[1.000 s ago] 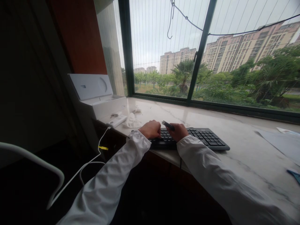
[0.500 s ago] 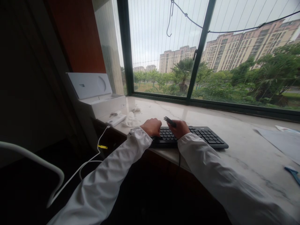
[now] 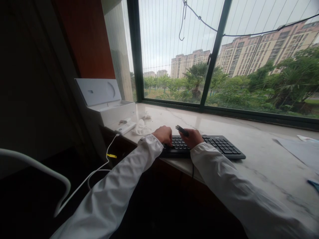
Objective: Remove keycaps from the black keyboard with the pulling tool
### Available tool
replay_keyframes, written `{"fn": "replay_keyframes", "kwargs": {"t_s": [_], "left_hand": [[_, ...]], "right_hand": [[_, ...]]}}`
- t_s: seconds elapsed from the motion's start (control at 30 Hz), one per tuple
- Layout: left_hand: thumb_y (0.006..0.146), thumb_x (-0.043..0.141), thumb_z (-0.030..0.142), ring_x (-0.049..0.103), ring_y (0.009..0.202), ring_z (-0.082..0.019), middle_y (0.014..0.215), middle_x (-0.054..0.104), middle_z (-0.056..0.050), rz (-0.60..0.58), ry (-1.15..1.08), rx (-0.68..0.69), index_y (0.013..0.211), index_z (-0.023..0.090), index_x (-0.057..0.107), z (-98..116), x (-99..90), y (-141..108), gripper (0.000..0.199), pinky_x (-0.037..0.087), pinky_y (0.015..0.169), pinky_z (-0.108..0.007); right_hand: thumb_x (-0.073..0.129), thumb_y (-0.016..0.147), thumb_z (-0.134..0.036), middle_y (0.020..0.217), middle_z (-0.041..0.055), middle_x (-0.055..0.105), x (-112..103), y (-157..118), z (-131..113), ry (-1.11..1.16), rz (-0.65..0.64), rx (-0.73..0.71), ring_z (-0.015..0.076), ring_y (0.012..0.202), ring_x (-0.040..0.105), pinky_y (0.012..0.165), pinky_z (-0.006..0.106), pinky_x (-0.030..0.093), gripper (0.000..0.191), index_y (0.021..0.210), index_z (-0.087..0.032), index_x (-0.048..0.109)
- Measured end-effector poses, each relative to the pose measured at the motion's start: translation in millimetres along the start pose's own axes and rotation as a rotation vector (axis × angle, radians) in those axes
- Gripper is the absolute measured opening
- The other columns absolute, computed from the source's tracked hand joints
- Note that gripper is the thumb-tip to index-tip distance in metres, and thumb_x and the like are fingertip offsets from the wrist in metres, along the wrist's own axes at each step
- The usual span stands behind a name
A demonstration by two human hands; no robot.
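A black keyboard [image 3: 221,145] with a number pad lies along the front edge of the marble sill. Over its left part is my left hand [image 3: 163,135], curled, with the fingertips down at the keys; whether anything is between them is hidden. My right hand [image 3: 194,138] is closed around a short dark stick-like object [image 3: 182,130], its lighter end pointing up and to the left. That hand is above the middle of the keyboard and covers some keys. What kind of object it holds does not show.
An open white box [image 3: 109,111] stands at the left end of the sill [image 3: 251,179]. Near it are a white power strip [image 3: 126,127] with a cable and crumpled clear plastic [image 3: 141,127]. Papers [image 3: 296,151] and a blue item [image 3: 314,184] lie at right. A window runs behind.
The whole view has shifted slightly, so things appear a little further right. Both hands stay at nearly the same spots over the keyboard, and the right still holds the dark object.
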State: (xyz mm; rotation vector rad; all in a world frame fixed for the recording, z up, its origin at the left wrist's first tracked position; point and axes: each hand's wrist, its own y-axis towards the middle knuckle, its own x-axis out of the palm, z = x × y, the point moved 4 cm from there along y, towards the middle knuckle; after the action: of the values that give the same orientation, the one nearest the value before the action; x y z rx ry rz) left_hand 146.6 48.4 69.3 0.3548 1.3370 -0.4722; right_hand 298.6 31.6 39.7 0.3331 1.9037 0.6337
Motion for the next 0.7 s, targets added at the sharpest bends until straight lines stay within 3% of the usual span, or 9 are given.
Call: {"fn": "replay_keyframes", "kwargs": {"t_s": [0.17, 0.5, 0.7], "left_hand": [[0.047, 0.083, 0.026, 0.065, 0.078, -0.022, 0.082, 0.069, -0.009, -0.01, 0.089, -0.046, 0.075, 0.016, 0.073, 9, -2.3, 2, 0.031, 0.051, 0.07, -0.027], [0.046, 0.084, 0.024, 0.065, 0.082, -0.024, 0.085, 0.069, -0.01, 0.007, 0.173, -0.006, 0.074, 0.016, 0.072, 17, -2.4, 5, 0.031, 0.051, 0.073, -0.029], [0.05, 0.081, 0.03, 0.064, 0.071, -0.019, 0.078, 0.069, -0.006, -0.028, 0.106, 0.053, 0.074, 0.02, 0.073, 7, -2.8, 5, 0.027, 0.05, 0.068, -0.026]], "right_hand": [[0.045, 0.082, -0.044, 0.061, 0.0042, 0.063, 1, -1, 0, 0.002, 0.006, -0.004, 0.0144, 0.056, 0.05, 0.056, 0.026, 0.03, 0.035, 0.065, -0.021, 0.065], [0.044, 0.082, -0.045, 0.062, 0.0054, 0.064, -2, -1, -2, -0.003, -0.021, -0.001, 0.0152, 0.057, 0.051, 0.056, 0.026, 0.03, 0.036, 0.065, -0.021, 0.066], [0.045, 0.081, -0.044, 0.061, 0.0041, 0.063, -2, -1, -1, 0.012, -0.01, -0.008, 0.015, 0.056, 0.05, 0.056, 0.026, 0.032, 0.035, 0.066, -0.02, 0.066]]}}
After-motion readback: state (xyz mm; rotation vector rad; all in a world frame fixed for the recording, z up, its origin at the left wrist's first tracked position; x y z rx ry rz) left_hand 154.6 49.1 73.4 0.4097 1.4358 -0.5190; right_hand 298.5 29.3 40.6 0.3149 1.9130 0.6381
